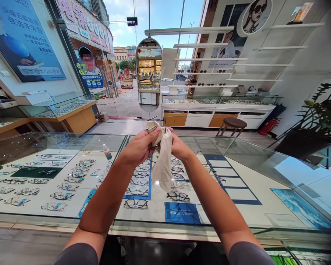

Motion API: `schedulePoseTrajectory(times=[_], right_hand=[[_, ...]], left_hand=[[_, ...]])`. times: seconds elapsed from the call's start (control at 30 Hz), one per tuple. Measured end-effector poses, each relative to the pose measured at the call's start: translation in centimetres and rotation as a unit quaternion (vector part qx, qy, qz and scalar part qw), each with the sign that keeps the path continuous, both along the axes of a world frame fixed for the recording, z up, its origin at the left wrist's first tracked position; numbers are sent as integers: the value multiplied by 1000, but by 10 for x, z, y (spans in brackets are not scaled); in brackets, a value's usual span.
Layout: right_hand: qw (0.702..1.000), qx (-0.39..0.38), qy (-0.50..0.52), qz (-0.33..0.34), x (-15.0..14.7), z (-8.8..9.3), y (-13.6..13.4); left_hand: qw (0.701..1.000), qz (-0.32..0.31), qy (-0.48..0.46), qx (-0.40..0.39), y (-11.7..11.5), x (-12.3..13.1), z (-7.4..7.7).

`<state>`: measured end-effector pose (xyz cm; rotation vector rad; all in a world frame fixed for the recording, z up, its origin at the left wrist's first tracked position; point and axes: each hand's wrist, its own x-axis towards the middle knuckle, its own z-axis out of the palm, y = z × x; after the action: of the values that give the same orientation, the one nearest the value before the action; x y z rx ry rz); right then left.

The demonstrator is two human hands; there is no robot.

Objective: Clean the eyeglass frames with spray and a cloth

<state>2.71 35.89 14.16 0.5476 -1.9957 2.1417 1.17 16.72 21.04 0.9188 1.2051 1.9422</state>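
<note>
In front of me, above the glass counter, both my hands are raised close together. My left hand [142, 146] is closed, its thumb pressing a cream cleaning cloth [164, 162]. The cloth hangs down between the hands. Thin dark parts of a pair of eyeglasses [165, 126] stick out above the cloth and below my left fingers; the rest is covered. My right hand [180, 148] is closed at the right side of the cloth and glasses, with its fingertips mostly hidden behind the fabric.
Beneath my hands is a glass display counter [209, 229] with rows of eyeglasses inside. A small spray bottle [107, 151] stands on it to the left. Beyond are an oval mirror [149, 73], a round stool [234, 123], a fire extinguisher [268, 127] and a potted plant [317, 121].
</note>
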Motion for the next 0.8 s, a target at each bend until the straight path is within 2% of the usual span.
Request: schedulePoseTrajectory(times=[0.13,0.27,0.4,0.57,0.8], right_hand=[[1000,1,0,-4,-2,-1,-1],[998,30,34,-45,5,13,-5],[997,51,26,-52,13,22,-9],[999,36,-17,-21,7,11,-9],[999,45,-4,-9,-4,0,-2]], left_hand=[[1000,4,16,17,3,-3,-4],[998,26,39,49,8,-10,-9],[998,49,36,31,7,-14,-11],[997,35,65,0,5,-10,-8],[998,21,54,3,6,-5,-5]])
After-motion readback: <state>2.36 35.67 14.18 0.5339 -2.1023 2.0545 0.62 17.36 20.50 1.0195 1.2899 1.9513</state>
